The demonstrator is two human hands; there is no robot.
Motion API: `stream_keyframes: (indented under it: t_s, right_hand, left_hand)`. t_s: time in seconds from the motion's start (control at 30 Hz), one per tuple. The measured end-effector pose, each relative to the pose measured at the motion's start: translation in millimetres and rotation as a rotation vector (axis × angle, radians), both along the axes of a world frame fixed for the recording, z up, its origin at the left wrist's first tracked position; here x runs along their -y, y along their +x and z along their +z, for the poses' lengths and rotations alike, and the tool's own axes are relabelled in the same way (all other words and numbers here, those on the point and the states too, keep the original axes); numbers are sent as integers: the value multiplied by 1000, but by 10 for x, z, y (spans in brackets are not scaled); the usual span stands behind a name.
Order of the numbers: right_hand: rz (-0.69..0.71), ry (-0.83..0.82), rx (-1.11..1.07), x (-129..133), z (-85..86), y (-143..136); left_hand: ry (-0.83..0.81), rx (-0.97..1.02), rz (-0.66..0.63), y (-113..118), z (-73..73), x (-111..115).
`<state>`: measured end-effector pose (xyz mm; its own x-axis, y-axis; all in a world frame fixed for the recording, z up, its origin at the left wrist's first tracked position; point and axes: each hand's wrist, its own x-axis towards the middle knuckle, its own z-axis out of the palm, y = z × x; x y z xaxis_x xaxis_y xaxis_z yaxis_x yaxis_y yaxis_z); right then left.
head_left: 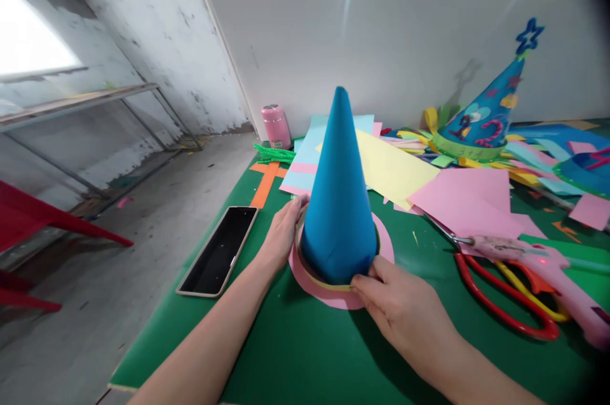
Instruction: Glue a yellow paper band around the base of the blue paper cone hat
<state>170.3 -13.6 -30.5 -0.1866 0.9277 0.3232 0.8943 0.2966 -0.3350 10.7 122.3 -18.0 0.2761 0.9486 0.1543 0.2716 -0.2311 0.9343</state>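
A plain blue paper cone point(339, 201) stands upright on the green table, with a pink paper ring point(328, 297) around its base and a thin yellowish band between them. My left hand point(282, 230) is closed at the left side of the base, its fingertips at the band and partly hidden behind the cone. At the front right of the base, my right hand point(400, 303) pinches the lower edge of the cone and band between thumb and fingers.
Left of the cone lies a phone point(219, 252). Pink glue gun point(538, 259) and red-handled scissors point(505, 309) lie at the right. Behind are yellow paper point(395, 166), pink paper point(469, 198), green pipe cleaners point(274, 154), a pink bottle point(276, 127) and a decorated hat point(486, 116).
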Motion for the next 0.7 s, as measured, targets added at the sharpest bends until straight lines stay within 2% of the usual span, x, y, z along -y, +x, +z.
stream_keyframes:
  t_s: [0.3,0.57,0.7]
  right_hand:
    - [-20,2,-4,-11,9,-19]
    - [-43,-42,39,2,31,-47]
    - [-36,55,33,-21,-35,-45]
  left_hand:
    - [-193,206,-60,19,-90,-48]
    - [-223,308,-21,44,-96,-39]
    - [-224,320,-11,41,-92,-30]
